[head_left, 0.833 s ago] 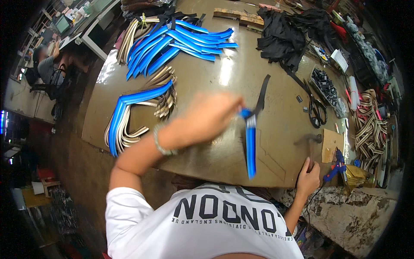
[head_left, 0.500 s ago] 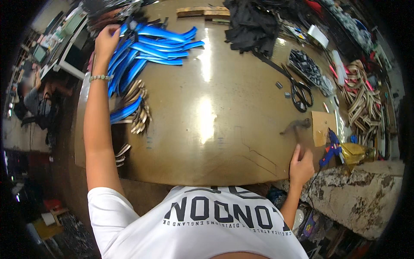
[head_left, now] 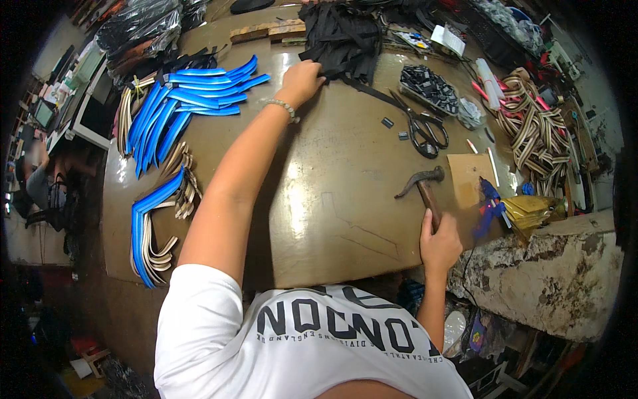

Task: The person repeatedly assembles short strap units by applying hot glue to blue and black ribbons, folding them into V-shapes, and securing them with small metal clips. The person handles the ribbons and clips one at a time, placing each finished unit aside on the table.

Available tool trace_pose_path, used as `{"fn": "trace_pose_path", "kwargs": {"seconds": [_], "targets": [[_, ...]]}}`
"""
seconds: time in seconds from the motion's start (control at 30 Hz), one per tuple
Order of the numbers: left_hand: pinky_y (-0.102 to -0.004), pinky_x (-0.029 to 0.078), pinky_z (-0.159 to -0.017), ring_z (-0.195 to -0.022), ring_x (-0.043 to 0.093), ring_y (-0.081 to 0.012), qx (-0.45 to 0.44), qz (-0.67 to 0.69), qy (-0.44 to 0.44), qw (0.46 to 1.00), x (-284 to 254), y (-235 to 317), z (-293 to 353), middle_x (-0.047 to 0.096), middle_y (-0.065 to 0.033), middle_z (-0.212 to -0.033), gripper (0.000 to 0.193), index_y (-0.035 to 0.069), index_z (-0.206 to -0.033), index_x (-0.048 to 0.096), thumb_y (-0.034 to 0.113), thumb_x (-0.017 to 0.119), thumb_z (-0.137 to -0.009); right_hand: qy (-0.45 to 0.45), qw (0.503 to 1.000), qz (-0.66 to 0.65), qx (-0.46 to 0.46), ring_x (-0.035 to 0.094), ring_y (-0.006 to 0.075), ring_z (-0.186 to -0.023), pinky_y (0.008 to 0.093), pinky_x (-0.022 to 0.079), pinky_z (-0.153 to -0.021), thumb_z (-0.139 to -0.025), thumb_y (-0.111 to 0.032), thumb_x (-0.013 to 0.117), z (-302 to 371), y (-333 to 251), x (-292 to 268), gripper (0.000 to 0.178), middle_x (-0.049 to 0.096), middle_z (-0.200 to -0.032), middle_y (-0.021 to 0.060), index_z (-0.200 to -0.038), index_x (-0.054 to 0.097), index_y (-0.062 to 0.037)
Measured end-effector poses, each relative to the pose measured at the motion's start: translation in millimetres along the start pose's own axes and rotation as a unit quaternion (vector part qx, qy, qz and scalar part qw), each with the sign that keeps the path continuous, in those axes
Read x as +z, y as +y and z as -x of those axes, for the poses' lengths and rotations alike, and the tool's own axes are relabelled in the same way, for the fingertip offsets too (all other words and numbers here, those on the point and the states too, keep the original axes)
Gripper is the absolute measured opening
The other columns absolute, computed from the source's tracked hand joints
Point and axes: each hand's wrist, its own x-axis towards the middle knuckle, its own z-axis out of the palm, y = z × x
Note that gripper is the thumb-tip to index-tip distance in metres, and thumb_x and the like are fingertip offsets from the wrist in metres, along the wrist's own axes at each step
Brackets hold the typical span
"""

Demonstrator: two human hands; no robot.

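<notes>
At the far middle of the table, my left hand [head_left: 302, 83] is at the near left edge of a pile of black straps [head_left: 342, 40]. Its fingers are bent and closed at a black strap; their tips are partly hidden. My right hand [head_left: 441, 243], near the right front edge, is wrapped round the wooden handle of a hammer [head_left: 428, 183], whose head has a long curved claw. Glossy blue strips [head_left: 199, 90] lie fanned out to the left of my left arm. Closer to me, a bent blue strip [head_left: 141, 223] rests with cream-and-brown strips [head_left: 158, 259].
Black scissors [head_left: 425, 130] lie beside a clear tray of small dark buckles [head_left: 428, 86]. Right of the hammer are a cardboard piece [head_left: 468, 176] and a blue glue gun [head_left: 490, 206] with a cord. Striped straps [head_left: 531, 126] heap at the right edge. Wooden blocks [head_left: 269, 31] stand at the back.
My left hand has moved right from the blue strips to the black straps. The hammer, blurred before, now shows clearly in my right hand. The view has shifted somewhat.
</notes>
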Motion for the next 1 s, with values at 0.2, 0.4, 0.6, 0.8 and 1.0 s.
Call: {"fn": "trace_pose_path", "kwargs": {"seconds": [0.2,0.4,0.6,0.8,1.0], "targets": [[-0.0282,0.045,-0.056,-0.063,0.058,-0.0106,-0.059,0.337,-0.021,0.939,-53,-21,35,0.072,-0.0032,-0.082,0.036,0.003,-0.081,0.069,0.038,0.072,-0.088,-0.081,0.996,-0.005,0.023,0.065,0.0316,-0.072,0.0423,0.050,-0.059,-0.095,-0.038,0.059,-3,1,-2,0.032,0.060,-0.086,0.0119,-0.096,0.061,-0.0065],[-0.0246,0.047,-0.068,-0.076,0.058,-0.0079,-0.154,0.550,0.022,0.821,-85,22,187,0.071,-0.0023,-0.087,0.026,0.004,-0.113,0.056,0.026,0.060,-0.099,0.011,0.993,-0.106,-0.059,0.055,0.0350,-0.106,0.0468,0.044,-0.089,-0.095,-0.033,0.060,-12,-35,-31,0.033,0.056,-0.116,0.0161,-0.112,0.061,-0.0048],[-0.0248,0.044,-0.064,-0.071,0.055,-0.0094,-0.217,0.477,0.008,0.852,-75,105,307,0.067,-0.0053,-0.082,0.020,-0.002,-0.095,0.067,0.018,0.067,-0.093,-0.567,0.288,-0.767,0.085,0.062,0.0110,-0.088,0.0193,0.051,-0.073,-0.104,-0.028,0.051,-7,-156,-16,0.035,0.063,-0.109,0.0076,-0.122,0.058,0.0017],[-0.0297,0.045,-0.062,-0.066,0.055,-0.0162,-0.224,0.407,0.020,0.885,-97,105,347,0.064,-0.0093,-0.074,0.017,-0.001,-0.088,0.071,0.016,0.070,-0.089,-0.596,0.293,-0.737,0.124,0.046,0.0018,-0.053,0.0126,0.037,-0.040,-0.098,-0.016,0.061,-128,-184,70,0.018,0.060,-0.077,0.0009,-0.110,0.063,-0.0021],[-0.0353,0.041,-0.076,-0.081,0.055,-0.0233,-0.133,0.287,-0.043,0.948,-94,128,370,0.064,-0.0045,-0.075,0.018,0.006,-0.074,0.070,0.021,0.074,-0.082,-0.426,0.677,-0.596,-0.065,0.067,0.0149,-0.071,0.0255,0.052,-0.064,-0.089,-0.025,0.073,-202,-208,119,0.026,0.069,-0.081,0.0089,-0.094,0.068,0.0002]]}}
